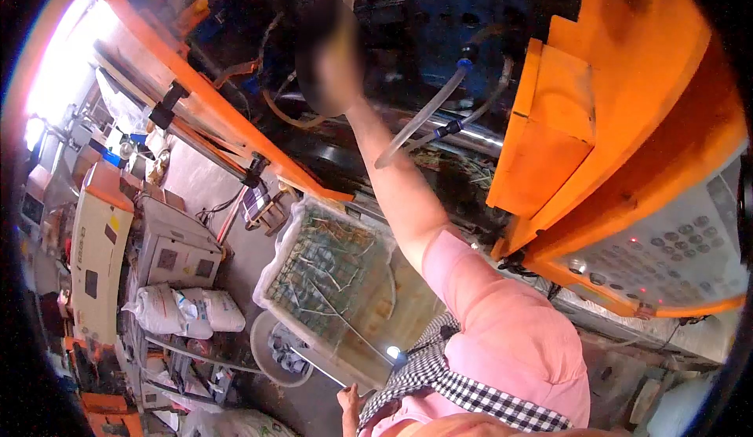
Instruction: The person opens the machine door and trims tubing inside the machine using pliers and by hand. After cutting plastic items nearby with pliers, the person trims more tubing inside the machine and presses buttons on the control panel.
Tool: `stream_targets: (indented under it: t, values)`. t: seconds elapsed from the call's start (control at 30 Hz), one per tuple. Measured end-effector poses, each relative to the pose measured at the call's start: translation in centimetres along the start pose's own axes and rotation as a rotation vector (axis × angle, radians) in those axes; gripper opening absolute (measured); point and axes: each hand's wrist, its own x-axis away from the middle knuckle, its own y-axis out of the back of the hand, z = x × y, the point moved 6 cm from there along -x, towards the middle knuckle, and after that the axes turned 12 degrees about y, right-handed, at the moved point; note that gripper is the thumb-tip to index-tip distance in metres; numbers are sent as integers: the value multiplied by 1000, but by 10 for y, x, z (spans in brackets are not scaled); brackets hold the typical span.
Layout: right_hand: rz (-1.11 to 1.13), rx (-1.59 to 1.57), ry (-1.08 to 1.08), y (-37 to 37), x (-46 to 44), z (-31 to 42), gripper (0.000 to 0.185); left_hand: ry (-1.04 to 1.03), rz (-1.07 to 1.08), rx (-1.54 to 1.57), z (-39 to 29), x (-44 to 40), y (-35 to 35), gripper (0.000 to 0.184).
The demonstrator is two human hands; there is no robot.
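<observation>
My right arm, in a pink sleeve, stretches up into the dark inside of an orange machine. My right hand (337,72) is smeared by blur there, with a yellowish patch at it; its fingers and anything in them cannot be made out. At the bottom, my left hand (351,407) is closed at the end of a long thin pale strip (320,366), which slants up and left beside a tub. A clear hose (423,119) with a blue fitting hangs just right of my right forearm. Below that arm stands a large pale-rimmed tub (265,284) with thin pale pieces in it.
An orange sliding door (227,115) borders the opening on the left, and an orange box (549,127) on the right. A control panel (667,264) with buttons sits far right. A round bin (263,351), white sacks (184,310) and a grey cabinet (179,245) stand left.
</observation>
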Motion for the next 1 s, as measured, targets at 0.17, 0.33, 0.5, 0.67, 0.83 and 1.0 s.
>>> stream_targets:
  t: [0.17, 0.33, 0.5, 0.67, 0.83, 1.0]
  values:
    - [-121, -160, 27, -11, -18, -9, 17, 20, 46, 84, -18, 30, 2, 35]
    - [-200, -113, -39, -6, -31, -31, 11, 110, 57, 111, 25, 4, -12, 34]
    - [-46, -230, -166, -1, -27, -6, 11, 118, 41, 213, 39, -8, -13, 34]
    - [-28, 21, 184, 9, -17, 15, 23, 88, 18, 127, 7, 13, -5, 37]
    - [-33, -102, 6, 12, 21, 17, 19, 48, -26, 74, -10, 25, 0, 33]
    - [-78, -11, -95, 19, 30, 7, 23, -1, -41, -16, -3, 12, 3, 35]
